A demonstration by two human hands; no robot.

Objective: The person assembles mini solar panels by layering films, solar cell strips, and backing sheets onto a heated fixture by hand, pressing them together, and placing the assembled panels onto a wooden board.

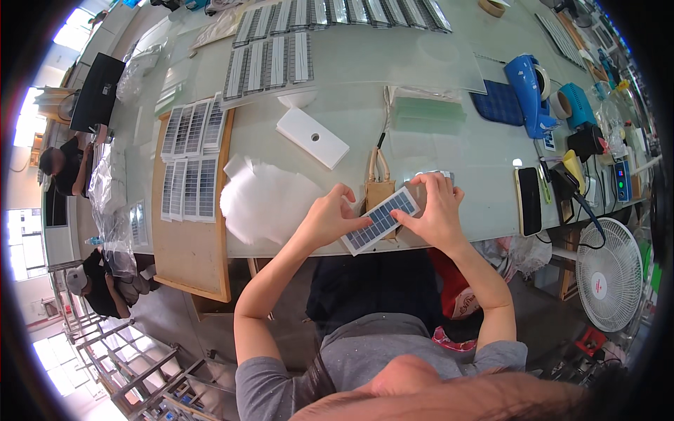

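Note:
A small solar panel with dark blue cells and a white border is held at a tilt over the table's near edge. My left hand grips its left side, with the thumb on the cell face. At the opposite end, my right hand holds it, thumb pressed on the face and fingers raised around the far corner. Partly hidden behind the panel is a tan wooden block with two prongs and a black cable. A bundled white cloth or padding lies beside my left hand.
A wooden tray at the left bears several solar panels. Beyond sits a white box with a round hole. Rows of strips lie farther back. Rightward are a blue tape dispenser, a phone and a fan.

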